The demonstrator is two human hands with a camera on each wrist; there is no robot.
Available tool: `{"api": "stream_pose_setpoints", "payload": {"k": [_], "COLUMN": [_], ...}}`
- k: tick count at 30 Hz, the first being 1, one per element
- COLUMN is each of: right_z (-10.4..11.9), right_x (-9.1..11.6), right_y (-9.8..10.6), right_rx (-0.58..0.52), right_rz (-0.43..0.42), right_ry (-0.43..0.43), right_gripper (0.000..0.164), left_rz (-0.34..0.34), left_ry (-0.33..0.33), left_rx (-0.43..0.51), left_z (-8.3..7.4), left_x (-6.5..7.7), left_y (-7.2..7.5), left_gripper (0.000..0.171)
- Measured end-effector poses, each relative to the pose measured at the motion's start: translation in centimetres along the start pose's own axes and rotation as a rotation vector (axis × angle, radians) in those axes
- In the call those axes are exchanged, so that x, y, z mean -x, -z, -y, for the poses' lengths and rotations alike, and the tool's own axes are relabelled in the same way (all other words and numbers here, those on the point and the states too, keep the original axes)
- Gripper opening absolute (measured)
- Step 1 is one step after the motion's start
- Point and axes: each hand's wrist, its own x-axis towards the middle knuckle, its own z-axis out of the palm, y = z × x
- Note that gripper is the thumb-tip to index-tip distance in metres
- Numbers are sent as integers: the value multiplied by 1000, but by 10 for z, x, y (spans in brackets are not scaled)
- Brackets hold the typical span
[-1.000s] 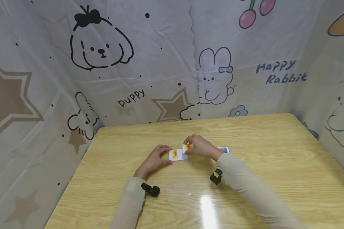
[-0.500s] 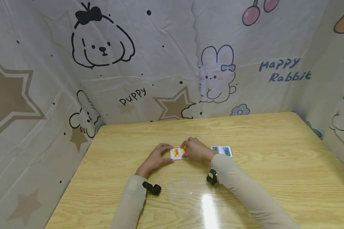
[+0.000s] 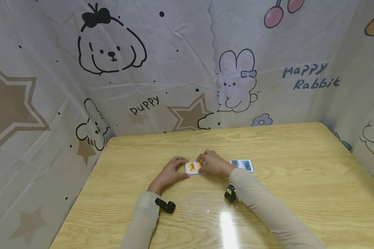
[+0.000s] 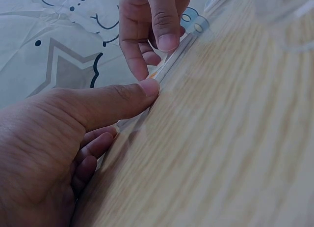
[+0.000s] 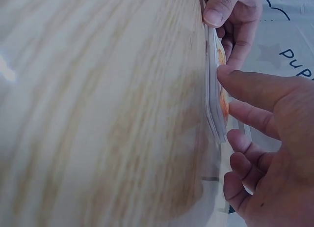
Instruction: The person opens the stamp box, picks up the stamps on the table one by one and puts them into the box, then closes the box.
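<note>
A white picture card [image 3: 191, 172] with orange pictures lies on the table. My left hand [image 3: 171, 172] holds its left end between thumb and fingers. Over the card's right half, my right hand [image 3: 215, 164] pinches a small orange picture tile [image 3: 199, 166], partly hidden by the fingers. Seen edge-on in the right wrist view, the card [image 5: 212, 89] looks like a thin layered stack; the right thumb and forefinger meet the tile on top. In the left wrist view, the left thumb presses against the near edge of the card [image 4: 172, 61].
Right of the right hand lies a second white card [image 3: 245, 165] with blue-green pictures. A clear plastic sheet [image 3: 194, 206] rests on the wooden table [image 3: 283, 193] between the forearms. Behind the table hangs a printed cloth [image 3: 174, 76].
My right hand has lowered the orange tile onto the right half of the card, moving slightly left. The blue-green card shows more fully. My left hand keeps its hold.
</note>
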Motion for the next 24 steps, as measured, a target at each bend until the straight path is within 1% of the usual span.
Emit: {"api": "stream_pose_setpoints", "payload": {"k": [5,8,10,15,18,21,24], "right_z": [-3,-3,-1,6,8,12,16], "right_x": [3,8,14,36,51,66,77], "right_y": [1,1,0,2,0,-5,-12], "right_rx": [-6,-38,-76,-156,-193,-197,-164], "right_rz": [-16,-13,11,109,186,270,335], "right_ry": [4,37,65,158,192,195,211], "right_gripper": [49,53,54,56,60,66,72], "left_rz": [-4,-1,-1,-6,-10,-13,-6], "left_ry": [-6,-1,-1,6,9,9,21], "left_rx": [-6,-9,-11,-16,-12,-8,-5], "left_z": [-1,-1,0,0,-1,-2,-2], "left_x": [-2,-2,-1,-2,-4,-3,-2], "left_y": [-1,-1,0,1,1,0,-1], "left_gripper": [58,58,58,59,59,59,59]}}
